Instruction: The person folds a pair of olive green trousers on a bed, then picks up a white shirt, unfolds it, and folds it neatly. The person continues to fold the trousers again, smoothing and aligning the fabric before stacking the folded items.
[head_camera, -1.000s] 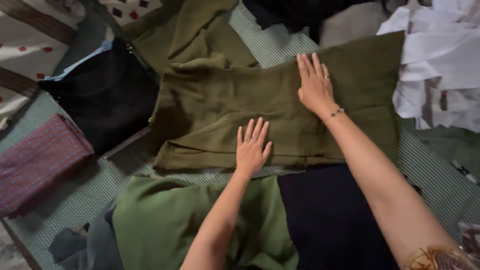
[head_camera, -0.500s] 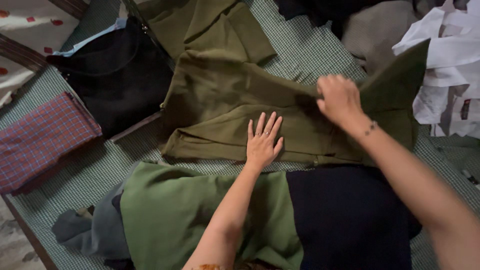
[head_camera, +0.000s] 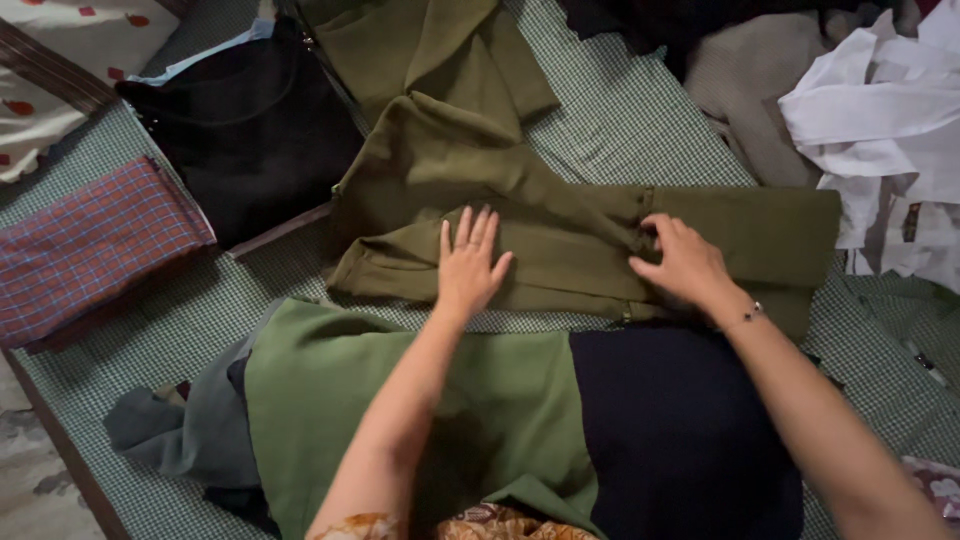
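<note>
Head cam: olive garment (head_camera: 560, 240) lies folded across the middle of the frame on a green-checked bed (head_camera: 200, 310). Left hand (head_camera: 468, 262) lies flat on its lower left part, fingers spread. Right hand (head_camera: 682, 262) pinches a fold right of centre, fingers clamped on the cloth. Plaid cloth (head_camera: 90, 245) at far left, black top (head_camera: 240, 130) upper left, white clothes (head_camera: 880, 130) upper right.

White clothes pile (head_camera: 880, 120) (cropped by right edge)
</note>
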